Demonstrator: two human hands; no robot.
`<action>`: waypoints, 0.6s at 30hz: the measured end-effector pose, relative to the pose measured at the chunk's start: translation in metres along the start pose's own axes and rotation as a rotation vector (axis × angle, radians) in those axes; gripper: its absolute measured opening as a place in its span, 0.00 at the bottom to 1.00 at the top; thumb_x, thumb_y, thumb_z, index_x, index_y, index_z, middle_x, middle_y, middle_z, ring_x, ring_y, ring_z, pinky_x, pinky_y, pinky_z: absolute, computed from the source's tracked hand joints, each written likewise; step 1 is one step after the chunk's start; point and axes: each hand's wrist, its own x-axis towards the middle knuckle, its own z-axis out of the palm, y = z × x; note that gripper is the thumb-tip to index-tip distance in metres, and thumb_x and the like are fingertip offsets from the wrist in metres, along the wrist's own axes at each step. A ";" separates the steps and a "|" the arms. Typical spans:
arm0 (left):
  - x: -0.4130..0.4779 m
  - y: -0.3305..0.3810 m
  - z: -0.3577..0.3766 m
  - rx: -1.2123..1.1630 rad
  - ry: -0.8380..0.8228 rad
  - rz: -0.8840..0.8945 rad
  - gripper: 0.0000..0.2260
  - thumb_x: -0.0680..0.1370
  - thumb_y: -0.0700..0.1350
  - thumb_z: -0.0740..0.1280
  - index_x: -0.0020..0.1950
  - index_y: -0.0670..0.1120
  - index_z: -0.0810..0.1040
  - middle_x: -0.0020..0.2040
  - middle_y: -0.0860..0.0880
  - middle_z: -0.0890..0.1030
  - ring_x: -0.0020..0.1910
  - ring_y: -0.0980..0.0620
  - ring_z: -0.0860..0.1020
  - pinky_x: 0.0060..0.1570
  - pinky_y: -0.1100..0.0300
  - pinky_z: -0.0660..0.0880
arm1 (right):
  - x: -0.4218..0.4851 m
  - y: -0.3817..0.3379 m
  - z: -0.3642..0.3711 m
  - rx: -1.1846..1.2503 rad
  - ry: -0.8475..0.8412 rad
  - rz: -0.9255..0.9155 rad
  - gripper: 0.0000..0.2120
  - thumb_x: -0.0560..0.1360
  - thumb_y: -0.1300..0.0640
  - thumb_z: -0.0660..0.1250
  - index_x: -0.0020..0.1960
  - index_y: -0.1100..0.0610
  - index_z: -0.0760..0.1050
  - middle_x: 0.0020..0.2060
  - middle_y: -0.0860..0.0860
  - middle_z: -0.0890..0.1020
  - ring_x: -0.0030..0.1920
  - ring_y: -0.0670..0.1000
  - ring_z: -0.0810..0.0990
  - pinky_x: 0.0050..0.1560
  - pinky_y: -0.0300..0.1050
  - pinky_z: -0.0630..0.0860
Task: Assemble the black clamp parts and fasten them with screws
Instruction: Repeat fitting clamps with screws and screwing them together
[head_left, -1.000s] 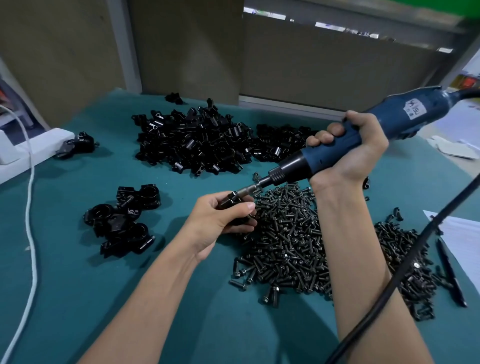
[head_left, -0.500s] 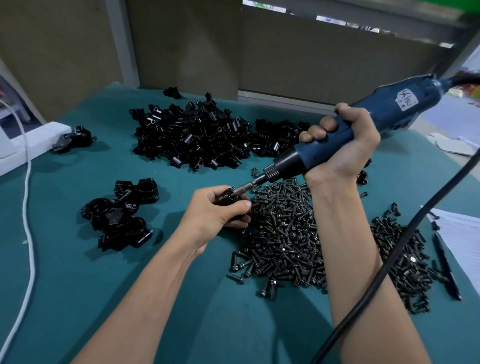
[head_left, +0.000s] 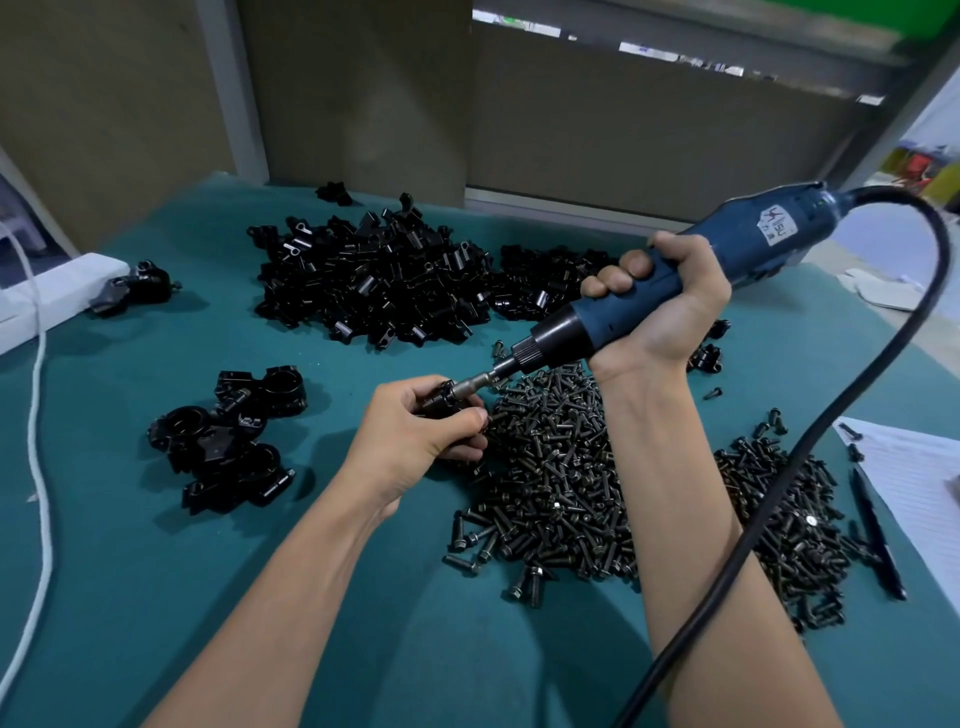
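Left hand (head_left: 415, 431) closes its grip around one black clamp (head_left: 441, 402), held just above the teal table (head_left: 130, 571), centre scene. Right hand (head_left: 660, 306) wraps tight round the one blue electric screwdriver (head_left: 691, 275), its metal bit meeting the clamp. Two heaps of dark, ribbed screws (head_left: 550, 467) lie near right; one big heap of glossy black clamp parts (head_left: 374, 286) sits far centre; a small cluster of assembled clamps (head_left: 228, 441) rests left.

Two hands (head_left: 415, 431), one screwdriver (head_left: 675, 280), one pen (head_left: 878, 535), two screw heaps (head_left: 550, 467).
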 end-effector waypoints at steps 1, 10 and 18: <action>0.000 0.000 0.000 0.004 0.000 0.001 0.10 0.73 0.30 0.72 0.37 0.44 0.83 0.36 0.43 0.84 0.34 0.46 0.84 0.34 0.61 0.80 | 0.000 0.000 0.000 -0.001 0.004 0.001 0.13 0.74 0.62 0.59 0.31 0.55 0.67 0.25 0.48 0.68 0.23 0.47 0.66 0.26 0.37 0.66; -0.001 0.000 0.000 0.031 0.014 0.007 0.12 0.73 0.30 0.72 0.35 0.46 0.84 0.37 0.42 0.84 0.35 0.46 0.84 0.34 0.61 0.80 | -0.001 0.003 0.000 0.006 0.007 0.005 0.14 0.73 0.62 0.59 0.29 0.54 0.69 0.24 0.48 0.68 0.23 0.47 0.66 0.27 0.37 0.67; -0.001 0.001 0.000 0.045 0.001 0.000 0.14 0.74 0.31 0.71 0.34 0.47 0.84 0.35 0.45 0.84 0.35 0.47 0.84 0.34 0.61 0.80 | -0.001 0.004 0.000 0.005 0.005 0.013 0.13 0.73 0.62 0.60 0.29 0.55 0.68 0.25 0.48 0.69 0.23 0.47 0.66 0.26 0.38 0.67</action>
